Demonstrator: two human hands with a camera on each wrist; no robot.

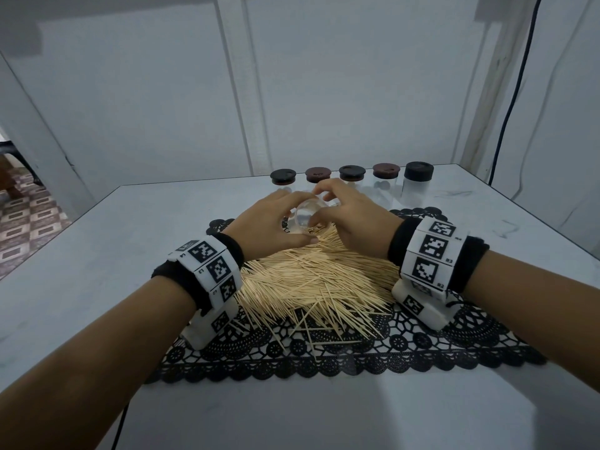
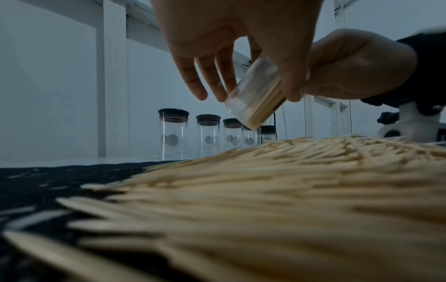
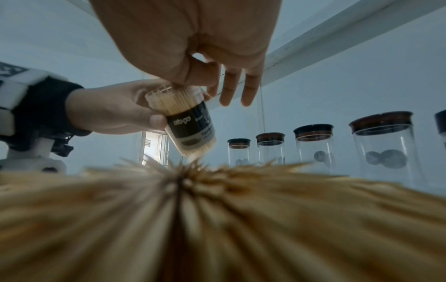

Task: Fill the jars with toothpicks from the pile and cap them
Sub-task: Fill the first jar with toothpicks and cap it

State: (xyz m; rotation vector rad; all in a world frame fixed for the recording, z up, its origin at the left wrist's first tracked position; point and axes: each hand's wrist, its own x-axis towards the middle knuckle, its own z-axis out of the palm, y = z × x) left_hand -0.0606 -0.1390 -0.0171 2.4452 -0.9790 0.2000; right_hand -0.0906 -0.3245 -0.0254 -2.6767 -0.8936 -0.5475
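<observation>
A small clear jar [image 1: 308, 216] [image 2: 253, 95] [image 3: 190, 124] with a black label is tilted over the toothpick pile [image 1: 308, 280] [image 2: 265, 200] [image 3: 217, 209], its mouth toward me and partly filled with toothpicks. My left hand [image 1: 269, 222] [image 3: 115, 110] grips the jar's body, thumb on the label. At the jar's mouth, my right hand [image 1: 350, 216] [image 3: 183, 80] pinches thumb and forefinger on the toothpick ends; its other fingers are spread straight. Several capped glass jars [image 1: 352, 177] [image 2: 173, 133] [image 3: 386, 145] stand in a row behind.
The pile lies on a black lace mat [image 1: 324, 362] on a pale table [image 1: 97, 254]. The wall stands close behind the jar row. A dark cable [image 1: 509, 108] hangs at the back right. A tiled floor shows past the table's left edge.
</observation>
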